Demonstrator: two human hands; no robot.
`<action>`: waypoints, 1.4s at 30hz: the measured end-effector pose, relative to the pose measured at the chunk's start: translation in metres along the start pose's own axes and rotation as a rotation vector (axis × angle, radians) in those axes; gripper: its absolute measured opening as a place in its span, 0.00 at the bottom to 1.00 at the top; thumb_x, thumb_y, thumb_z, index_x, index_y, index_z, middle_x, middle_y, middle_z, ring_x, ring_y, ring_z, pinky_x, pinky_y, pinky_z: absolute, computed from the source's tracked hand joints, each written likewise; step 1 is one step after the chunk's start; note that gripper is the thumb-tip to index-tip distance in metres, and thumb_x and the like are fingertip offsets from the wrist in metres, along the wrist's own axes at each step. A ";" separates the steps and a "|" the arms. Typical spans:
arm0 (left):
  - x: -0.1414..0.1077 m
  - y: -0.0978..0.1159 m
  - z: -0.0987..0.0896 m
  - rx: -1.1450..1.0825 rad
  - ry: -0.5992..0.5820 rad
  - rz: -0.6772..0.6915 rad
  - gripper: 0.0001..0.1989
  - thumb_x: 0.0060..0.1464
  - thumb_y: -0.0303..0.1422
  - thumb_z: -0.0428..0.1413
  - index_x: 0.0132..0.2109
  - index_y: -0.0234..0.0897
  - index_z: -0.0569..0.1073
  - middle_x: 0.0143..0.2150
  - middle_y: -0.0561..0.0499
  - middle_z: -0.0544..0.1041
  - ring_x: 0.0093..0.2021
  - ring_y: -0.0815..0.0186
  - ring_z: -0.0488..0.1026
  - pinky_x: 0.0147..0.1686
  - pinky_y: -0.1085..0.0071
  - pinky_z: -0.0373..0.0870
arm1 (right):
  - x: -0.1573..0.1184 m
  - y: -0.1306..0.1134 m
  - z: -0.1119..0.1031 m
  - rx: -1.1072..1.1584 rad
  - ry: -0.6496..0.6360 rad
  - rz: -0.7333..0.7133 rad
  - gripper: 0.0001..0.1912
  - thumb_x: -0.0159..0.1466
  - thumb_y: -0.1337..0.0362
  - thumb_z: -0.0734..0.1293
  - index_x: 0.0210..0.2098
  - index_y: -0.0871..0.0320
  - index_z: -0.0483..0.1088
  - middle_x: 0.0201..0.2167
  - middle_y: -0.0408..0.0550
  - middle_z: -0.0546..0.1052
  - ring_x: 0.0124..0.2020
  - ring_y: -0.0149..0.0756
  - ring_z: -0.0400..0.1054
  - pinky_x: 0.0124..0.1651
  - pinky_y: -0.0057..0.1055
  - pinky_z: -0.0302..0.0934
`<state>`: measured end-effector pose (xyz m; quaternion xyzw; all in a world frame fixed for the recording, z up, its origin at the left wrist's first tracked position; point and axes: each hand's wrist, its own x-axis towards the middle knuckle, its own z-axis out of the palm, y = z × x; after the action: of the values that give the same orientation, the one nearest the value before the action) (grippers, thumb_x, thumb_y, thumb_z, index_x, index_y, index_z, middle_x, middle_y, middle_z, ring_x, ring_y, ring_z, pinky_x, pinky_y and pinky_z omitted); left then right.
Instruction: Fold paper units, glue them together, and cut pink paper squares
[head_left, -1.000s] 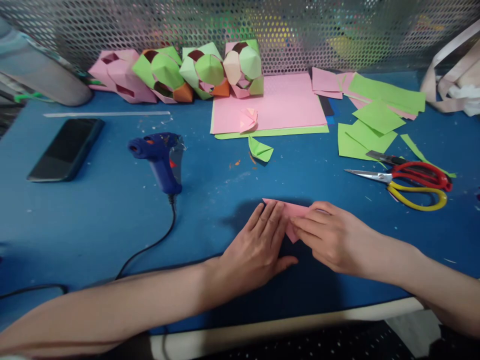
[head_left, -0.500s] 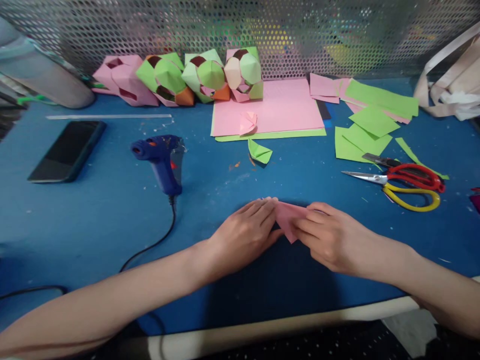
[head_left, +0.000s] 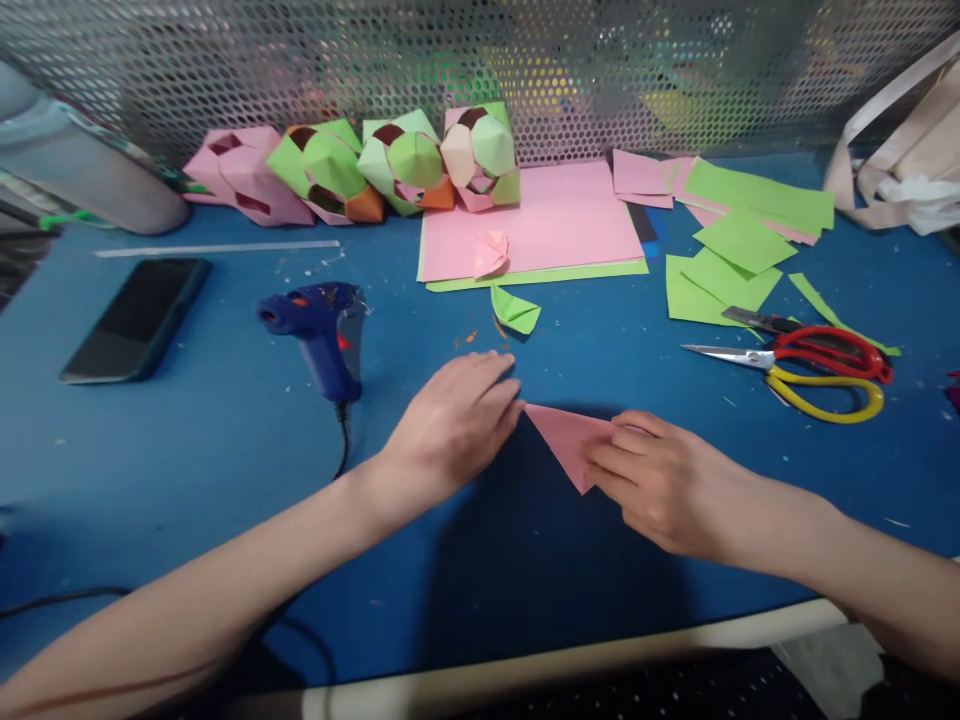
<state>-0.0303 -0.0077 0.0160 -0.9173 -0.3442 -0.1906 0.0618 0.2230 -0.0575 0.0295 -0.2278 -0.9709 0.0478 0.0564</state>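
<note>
A folded triangle of pink paper (head_left: 566,435) lies on the blue table in front of me, one point toward me. My right hand (head_left: 664,485) covers its right part, fingers closed on it. At the triangle's left tip is my left hand (head_left: 457,415), its fingers bent and slightly apart. A fingertip there meets or nearly meets the paper; the thumb is hidden. Beyond the hands sit a small folded green piece (head_left: 516,310) and a folded pink piece (head_left: 491,253), which rests on a stack of pink sheets (head_left: 570,215).
A blue glue gun (head_left: 319,335) with a cord lies left, near a phone (head_left: 139,320) and a glue stick (head_left: 217,249). Scissors (head_left: 817,370), a cutter (head_left: 757,320) and green paper pieces (head_left: 742,240) lie right. Several folded-paper shapes (head_left: 405,165) line the mesh back (head_left: 570,80).
My left hand has slid left along the pink paper's far edge to its tip, uncovering more of the triangle. The right hand stays on the paper. The view has shifted slightly.
</note>
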 end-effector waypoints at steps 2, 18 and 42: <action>-0.002 0.018 -0.005 -0.017 0.023 0.075 0.10 0.60 0.28 0.52 0.42 0.27 0.75 0.45 0.38 0.78 0.49 0.55 0.75 0.52 0.58 0.74 | 0.000 0.000 0.001 -0.016 0.012 -0.004 0.09 0.64 0.71 0.60 0.36 0.61 0.72 0.38 0.52 0.75 0.39 0.39 0.65 0.46 0.39 0.57; -0.025 0.061 0.012 0.024 -0.093 0.101 0.25 0.62 0.40 0.50 0.54 0.19 0.70 0.55 0.29 0.73 0.57 0.43 0.69 0.56 0.48 0.67 | 0.002 0.002 0.006 -0.039 0.010 -0.004 0.11 0.66 0.71 0.59 0.39 0.62 0.73 0.39 0.52 0.75 0.42 0.39 0.65 0.48 0.40 0.57; -0.011 0.056 0.009 0.192 -0.125 0.082 0.22 0.62 0.40 0.49 0.49 0.22 0.74 0.49 0.31 0.75 0.48 0.49 0.73 0.54 0.49 0.66 | -0.014 -0.014 0.003 -0.477 -0.109 0.287 0.17 0.60 0.73 0.61 0.46 0.72 0.73 0.35 0.61 0.79 0.28 0.39 0.69 0.49 0.44 0.58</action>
<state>0.0014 -0.0548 0.0045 -0.9305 -0.3263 -0.0964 0.1355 0.2287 -0.0761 0.0273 -0.3668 -0.9142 -0.1621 -0.0585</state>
